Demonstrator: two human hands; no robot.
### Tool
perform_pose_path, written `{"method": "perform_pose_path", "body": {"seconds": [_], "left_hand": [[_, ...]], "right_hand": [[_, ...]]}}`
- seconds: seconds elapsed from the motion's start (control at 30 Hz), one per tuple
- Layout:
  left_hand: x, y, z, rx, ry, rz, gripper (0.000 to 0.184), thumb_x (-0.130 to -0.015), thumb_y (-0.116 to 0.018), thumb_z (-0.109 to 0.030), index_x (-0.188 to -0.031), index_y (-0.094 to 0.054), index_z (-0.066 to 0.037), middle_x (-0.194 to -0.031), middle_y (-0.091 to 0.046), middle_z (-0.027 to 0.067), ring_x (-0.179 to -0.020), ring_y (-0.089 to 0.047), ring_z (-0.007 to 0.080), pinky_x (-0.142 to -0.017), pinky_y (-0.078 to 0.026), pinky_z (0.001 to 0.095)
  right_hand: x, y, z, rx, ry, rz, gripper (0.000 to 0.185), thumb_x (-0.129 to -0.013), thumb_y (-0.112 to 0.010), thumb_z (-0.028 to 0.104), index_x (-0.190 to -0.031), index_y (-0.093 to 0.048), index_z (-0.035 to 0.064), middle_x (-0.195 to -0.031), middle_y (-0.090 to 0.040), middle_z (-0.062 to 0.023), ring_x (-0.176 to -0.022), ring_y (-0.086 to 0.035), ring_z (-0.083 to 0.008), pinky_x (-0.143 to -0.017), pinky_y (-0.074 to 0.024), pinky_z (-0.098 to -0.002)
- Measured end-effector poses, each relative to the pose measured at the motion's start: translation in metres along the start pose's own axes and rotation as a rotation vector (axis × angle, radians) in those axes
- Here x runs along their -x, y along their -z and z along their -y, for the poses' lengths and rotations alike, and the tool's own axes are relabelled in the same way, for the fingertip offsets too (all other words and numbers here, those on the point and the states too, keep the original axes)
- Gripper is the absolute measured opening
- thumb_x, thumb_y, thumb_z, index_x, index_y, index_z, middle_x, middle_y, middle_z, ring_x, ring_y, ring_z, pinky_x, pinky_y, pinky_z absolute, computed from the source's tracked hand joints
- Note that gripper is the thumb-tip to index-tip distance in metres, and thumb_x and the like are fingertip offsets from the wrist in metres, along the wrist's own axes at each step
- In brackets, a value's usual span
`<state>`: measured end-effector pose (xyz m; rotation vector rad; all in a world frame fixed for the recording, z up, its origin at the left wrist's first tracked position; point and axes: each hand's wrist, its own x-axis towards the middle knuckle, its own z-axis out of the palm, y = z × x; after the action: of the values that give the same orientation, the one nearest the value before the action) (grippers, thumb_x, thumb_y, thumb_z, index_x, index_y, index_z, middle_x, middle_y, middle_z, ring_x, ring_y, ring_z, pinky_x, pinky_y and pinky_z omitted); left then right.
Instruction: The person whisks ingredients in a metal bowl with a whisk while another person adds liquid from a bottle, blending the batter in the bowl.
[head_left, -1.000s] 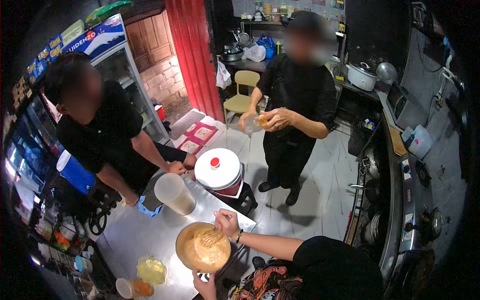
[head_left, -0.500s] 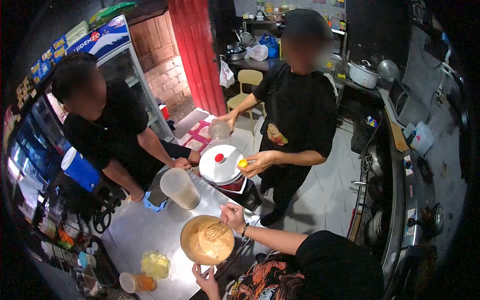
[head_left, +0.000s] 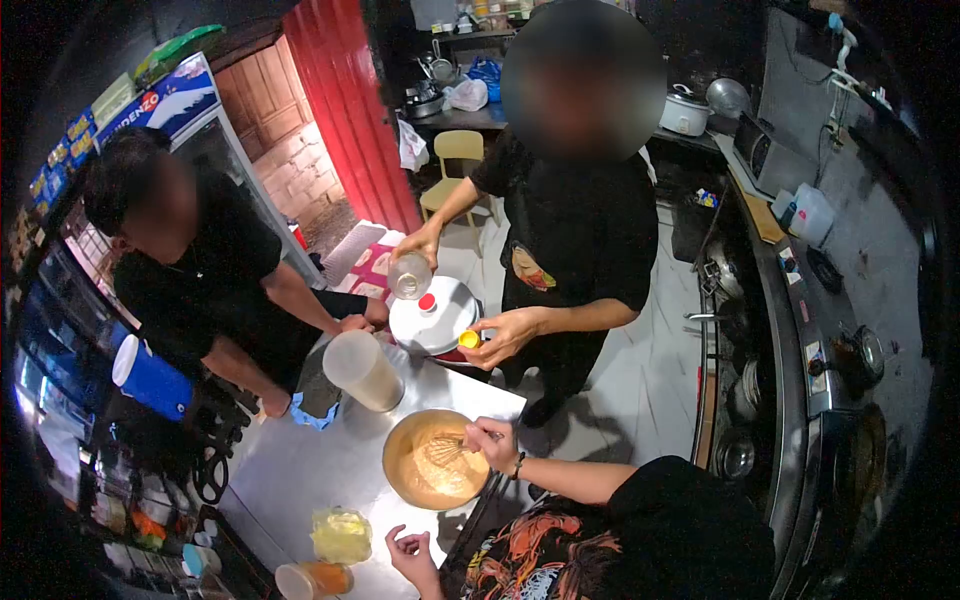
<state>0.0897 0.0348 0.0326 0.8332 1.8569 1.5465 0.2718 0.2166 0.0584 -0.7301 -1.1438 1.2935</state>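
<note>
Right hand gripping the whisk, left hand off the bowl

The right hand [head_left: 490, 445] is wrapping its fingers around the handle of a wire balloon whisk [head_left: 447, 452], whose loops are sitting in thick tan batter [head_left: 428, 482]. The left hand [head_left: 412, 560] is hovering below the bowl with fingers loosely curled, holding nothing visible. The round, metal-looking mixing bowl [head_left: 397, 440] is resting near the edge of a shiny metal tabletop [head_left: 285, 485].

The whisk is probably light, stiff at the handle and springy in its wires, so the handle is offering the best hold. The bowl is likely rigid but smooth, weighted by its batter and prone to sliding or turning; its rim, opposite the whisk, is giving the surest grip.

Farther out, a tall translucent cylindrical container [head_left: 363, 372] is standing beyond the bowl. Past it, a standing co-worker is holding a clear container [head_left: 410, 276] in one hand and a small yellow cap [head_left: 470, 340] in the other, near a round white lid [head_left: 448, 315] with a red knob.

Compared with a second ago, the left hand is no longer touching the bowl's rim, and the co-worker is standing closer, hands now apart.
</note>
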Motion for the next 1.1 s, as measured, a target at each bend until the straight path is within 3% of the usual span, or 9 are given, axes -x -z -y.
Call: {"method": "perform_pose_path", "body": {"seconds": [0.4,0.5,0.57,0.6,0.63,0.7,0.9,1.03,1.1], "left_hand": [[-0.024,0.043,0.021,-0.165,-0.116,0.296,0.035,-0.072,-0.07,0.001,-0.102,-0.054,-0.004,-0.066,-0.059,0.0026,-0.062,-0.056,0.0101,-0.062,-0.047,0.0252],[-0.028,0.063,0.021,-0.39,-0.087,0.379,0.033,-0.073,-0.07,-0.006,-0.101,-0.053,-0.005,-0.068,-0.062,0.0055,-0.061,-0.06,0.0154,-0.059,-0.047,0.0291],[-0.033,0.092,0.035,-0.981,-0.175,0.461,0.035,-0.072,-0.073,-0.017,-0.101,-0.056,-0.007,-0.071,-0.064,0.0073,-0.065,-0.063,0.021,-0.058,-0.048,0.0363],[-0.035,0.109,0.053,-1.181,0.019,0.582,0.038,-0.071,-0.073,-0.033,-0.091,-0.06,-0.005,-0.078,-0.065,0.0158,-0.073,-0.064,0.0322,-0.063,-0.049,0.0439],[-0.03,0.13,0.048,-1.271,0.022,0.683,0.037,-0.069,-0.073,-0.034,-0.086,-0.067,-0.002,-0.086,-0.067,0.0166,-0.083,-0.064,0.0309,-0.075,-0.049,0.0406],[-0.019,0.155,0.039,-1.34,0.301,0.834,0.041,-0.067,-0.07,-0.043,-0.08,-0.068,-0.005,-0.084,-0.066,0.0159,-0.082,-0.064,0.0303,-0.073,-0.05,0.0409],[0.047,0.239,0.089,-1.524,-0.198,0.268,0.035,-0.059,-0.071,-0.042,-0.072,-0.065,-0.01,-0.073,-0.064,0.0125,-0.069,-0.064,0.0287,-0.061,-0.05,0.0433],[0.068,0.224,0.055,-1.655,-0.026,0.174,0.027,-0.06,-0.068,-0.037,-0.072,-0.063,-0.013,-0.064,-0.059,0.0107,-0.057,-0.06,0.028,-0.048,-0.046,0.0452],[0.056,0.294,0.25,-1.518,0.038,0.126,0.02,-0.068,-0.062,-0.031,-0.075,-0.063,-0.012,-0.067,-0.058,0.011,-0.06,-0.058,0.0289,-0.048,-0.045,0.0462]], "right_hand": [[0.034,-0.026,-0.029,0.024,0.211,-0.216,0.027,-0.09,-0.055,0.011,-0.067,-0.057,-0.0024,-0.061,-0.058,-0.0039,-0.054,-0.052,-0.0066,-0.051,-0.0423,-0.0222],[0.044,-0.03,-0.027,0.111,0.24,-0.236,0.028,-0.09,-0.054,0.011,-0.065,-0.056,-0.0023,-0.06,-0.057,-0.004,-0.054,-0.051,-0.0071,-0.051,-0.042,-0.0226],[0.049,-0.034,-0.027,0.185,0.27,-0.244,0.029,-0.09,-0.053,0.01,-0.064,-0.055,-0.0024,-0.059,-0.056,-0.0036,-0.054,-0.051,-0.0077,-0.052,-0.0418,-0.0233],[0.052,-0.035,-0.029,0.136,0.252,-0.241,0.028,-0.089,-0.052,0.011,-0.065,-0.056,-0.0024,-0.058,-0.056,-0.0034,-0.054,-0.051,-0.0083,-0.052,-0.0413,-0.0237],[0.055,-0.037,-0.029,0.137,0.253,-0.239,0.028,-0.089,-0.052,0.011,-0.065,-0.056,-0.0024,-0.058,-0.056,-0.0034,-0.054,-0.051,-0.0083,-0.052,-0.0413,-0.0237],[0.063,-0.037,-0.03,0.268,0.237,-0.234,0.027,-0.089,-0.052,0.011,-0.065,-0.056,-0.0018,-0.057,-0.055,-0.0032,-0.053,-0.05,-0.0088,-0.052,-0.0403,-0.0233],[0.068,-0.043,-0.023,0.348,0.213,-0.166,0.025,-0.086,-0.055,0.013,-0.067,-0.056,-0.0021,-0.057,-0.054,-0.0038,-0.053,-0.051,-0.0093,-0.05,-0.0397,-0.0237],[0.067,-0.038,-0.031,0.246,0.259,-0.174,0.025,-0.086,-0.053,0.012,-0.067,-0.057,-0.0028,-0.059,-0.055,-0.0047,-0.053,-0.051,-0.0104,-0.052,-0.0414,-0.0242],[0.065,-0.043,-0.018,0.266,0.258,-0.16,0.029,-0.087,-0.045,0.003,-0.058,-0.048,-0.0027,-0.056,-0.052,-0.0069,-0.053,-0.049,-0.0135,-0.055,-0.0426,-0.0271]]}}
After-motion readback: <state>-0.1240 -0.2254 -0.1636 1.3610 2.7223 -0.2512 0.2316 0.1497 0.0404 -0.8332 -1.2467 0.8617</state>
